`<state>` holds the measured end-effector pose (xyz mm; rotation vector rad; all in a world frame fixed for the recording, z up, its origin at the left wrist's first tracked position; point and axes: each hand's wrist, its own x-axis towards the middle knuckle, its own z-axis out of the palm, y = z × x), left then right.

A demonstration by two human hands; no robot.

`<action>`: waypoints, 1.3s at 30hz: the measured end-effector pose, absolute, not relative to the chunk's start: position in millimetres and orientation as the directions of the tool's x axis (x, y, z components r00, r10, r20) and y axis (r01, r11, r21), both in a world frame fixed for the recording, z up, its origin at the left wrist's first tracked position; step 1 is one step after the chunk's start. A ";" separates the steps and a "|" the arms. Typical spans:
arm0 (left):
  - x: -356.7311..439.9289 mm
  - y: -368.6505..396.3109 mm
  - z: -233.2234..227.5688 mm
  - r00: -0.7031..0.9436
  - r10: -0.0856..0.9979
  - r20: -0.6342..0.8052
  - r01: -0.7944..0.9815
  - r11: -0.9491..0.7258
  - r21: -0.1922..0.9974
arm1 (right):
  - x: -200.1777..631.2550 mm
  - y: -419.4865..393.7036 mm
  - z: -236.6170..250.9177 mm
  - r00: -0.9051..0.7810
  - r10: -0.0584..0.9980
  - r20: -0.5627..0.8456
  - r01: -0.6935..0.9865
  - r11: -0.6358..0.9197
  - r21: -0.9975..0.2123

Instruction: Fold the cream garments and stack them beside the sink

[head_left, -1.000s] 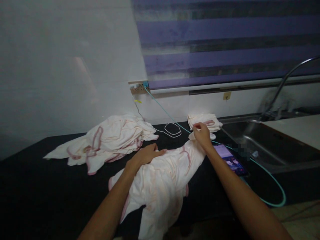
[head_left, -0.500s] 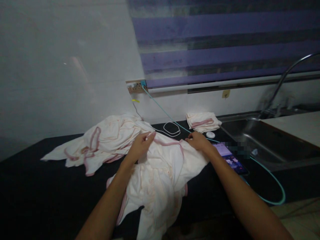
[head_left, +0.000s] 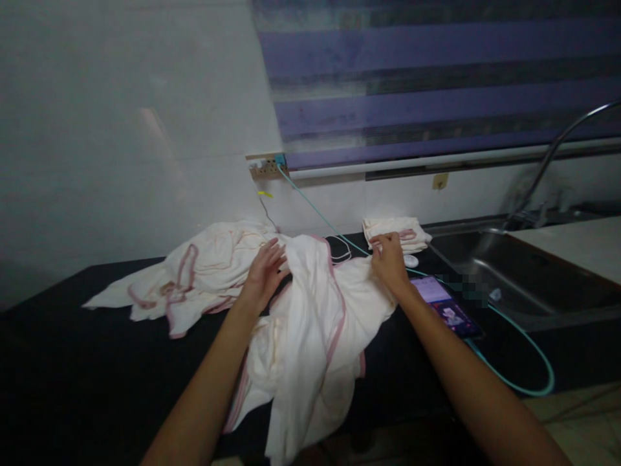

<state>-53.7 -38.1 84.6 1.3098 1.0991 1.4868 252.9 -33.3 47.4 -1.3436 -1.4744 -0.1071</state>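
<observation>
Item: cream cloth with pink trim [head_left: 310, 310], spread across the near edge of the black countertop [head_left: 72, 362], its lower part hanging over the front edge. A fold stands raised along its middle, apparently because both hands draw the top edge up and apart.

Left hand [head_left: 264, 272]: fingers spread and only loosely curled, laid on the cloth's upper left corner; whether any fabric is pinched underneath cannot be told.

Right hand [head_left: 388, 262]: fingers closed in a pinch on the cloth's upper right corner, holding that edge taut.

Adjacent: a second crumpled cloth [head_left: 194, 278] of the same kind, lying just left of the first and touching it. A folded cloth [head_left: 395, 232] rests behind the right hand, against the wall. A lit phone [head_left: 446, 309] lies beside the right wrist, near a teal cable [head_left: 528, 353] that runs up to the wall socket [head_left: 266, 168]. Steel sink [head_left: 514, 278] at right.
</observation>
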 end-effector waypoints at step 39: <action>-9.9 -71.1 66.5 0.323 0.945 0.058 0.915 -0.327 0.235 | 208.6 -41.1 16.4 -0.276 0.915 0.295 0.886 0.362 -0.291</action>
